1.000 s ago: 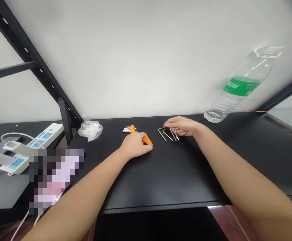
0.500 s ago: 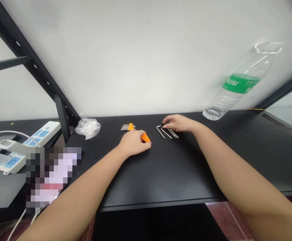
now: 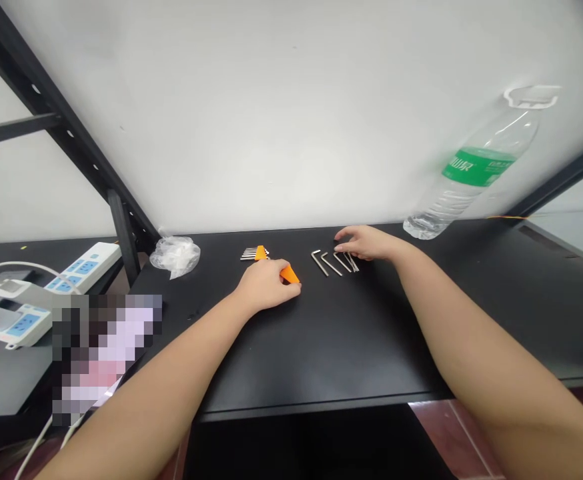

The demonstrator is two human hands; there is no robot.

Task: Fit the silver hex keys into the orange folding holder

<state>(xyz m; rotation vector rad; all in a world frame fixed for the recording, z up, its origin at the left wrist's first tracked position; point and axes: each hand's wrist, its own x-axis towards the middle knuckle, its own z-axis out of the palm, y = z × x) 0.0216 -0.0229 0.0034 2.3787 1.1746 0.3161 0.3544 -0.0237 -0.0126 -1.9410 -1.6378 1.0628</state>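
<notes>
My left hand (image 3: 267,285) is closed around an orange hex key holder (image 3: 290,274) near the middle of the black tabletop. Just beyond it lies another orange holder (image 3: 260,253) with several small hex keys in a row. To the right, loose silver L-shaped hex keys are spread side by side; the leftmost hex key (image 3: 320,263) and its neighbour (image 3: 331,264) lie apart from the rest. My right hand (image 3: 364,243) is over the short ends of the remaining hex keys (image 3: 347,261), index finger and thumb apart. Its other fingers are partly hidden.
A large clear bottle (image 3: 479,167) with a green label stands at the back right against the wall. A crumpled plastic bag (image 3: 175,256) sits at the back left, beside a black metal frame (image 3: 66,127). A white power strip (image 3: 84,267) with cables is further left.
My right hand has shifted a little to the right along the loose hex keys, uncovering the second key and more of the others. My left hand keeps its hold on the orange holder.
</notes>
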